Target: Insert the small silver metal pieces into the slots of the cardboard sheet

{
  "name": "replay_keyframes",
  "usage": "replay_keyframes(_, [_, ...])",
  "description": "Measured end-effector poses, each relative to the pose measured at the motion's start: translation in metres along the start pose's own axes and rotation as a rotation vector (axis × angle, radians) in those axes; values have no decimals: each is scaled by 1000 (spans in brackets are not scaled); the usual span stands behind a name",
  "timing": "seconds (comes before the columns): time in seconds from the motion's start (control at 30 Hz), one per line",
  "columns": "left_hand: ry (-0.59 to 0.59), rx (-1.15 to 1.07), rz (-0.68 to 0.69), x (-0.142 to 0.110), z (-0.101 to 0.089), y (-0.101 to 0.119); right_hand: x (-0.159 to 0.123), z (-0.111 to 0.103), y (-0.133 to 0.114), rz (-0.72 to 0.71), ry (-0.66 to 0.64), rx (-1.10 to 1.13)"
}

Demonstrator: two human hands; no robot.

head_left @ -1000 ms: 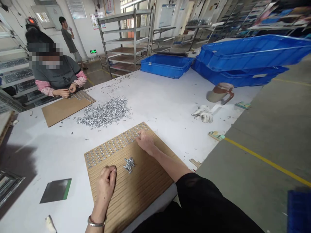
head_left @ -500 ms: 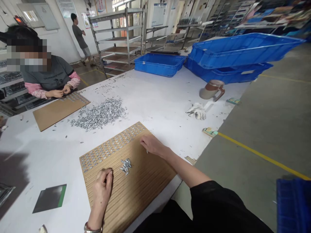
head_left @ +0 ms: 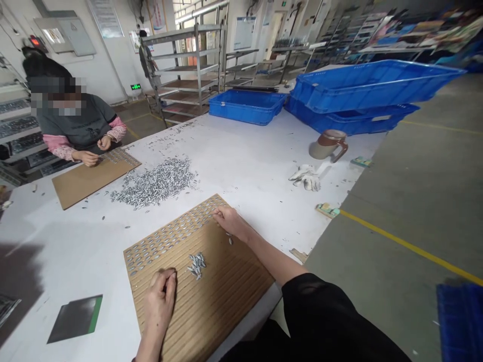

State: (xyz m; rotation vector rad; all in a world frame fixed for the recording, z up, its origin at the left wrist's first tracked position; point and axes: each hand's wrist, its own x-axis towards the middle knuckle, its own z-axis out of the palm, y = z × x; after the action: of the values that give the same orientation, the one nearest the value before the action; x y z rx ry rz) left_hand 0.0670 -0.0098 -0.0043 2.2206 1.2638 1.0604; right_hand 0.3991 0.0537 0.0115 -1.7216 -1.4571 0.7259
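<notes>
A brown ribbed board [head_left: 226, 301] lies in front of me, its far edge covered with several rows of small grey leaf-shaped pieces [head_left: 169, 236]. My right hand [head_left: 228, 221] is closed in a pinch at the right end of these rows; whatever its fingertips hold is hidden. One loose piece [head_left: 231, 241] lies under my right wrist. Over the board's left side, my left hand [head_left: 161, 294] has thumb and fingers pressed together, and I cannot make out anything in them. Between the hands rests a small heap of the same pieces [head_left: 196, 265].
A large pile of pieces [head_left: 158, 183] lies beyond the board. Across the table a co-worker [head_left: 83, 120] handles another board [head_left: 90, 183]. To the right are a mug [head_left: 327, 145], a crumpled white glove [head_left: 305, 177] and blue crates [head_left: 362, 93]. A dark green-edged card [head_left: 73, 318] lies left.
My right hand has shifted slightly left along the rows, and a loose piece beneath the wrist shows more fully. My left hand has barely moved. The co-worker's hands have moved apart.
</notes>
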Motion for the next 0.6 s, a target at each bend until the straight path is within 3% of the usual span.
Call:
replay_keyframes(0.1, [-19,-10,-11,0,-1,1,0,8,2,99,25,88])
replay_keyframes(0.2, [-23,-13,-17,-1,-1,1,2,14,1,91,89,-15])
replay_keyframes(0.47, [-15,-12,-24,-1,1,-2,4,14,-9,118,53,-289])
replay_keyframes(0.6, [-6,-14,-20,-1,1,-2,5,15,-8,132,64,-296])
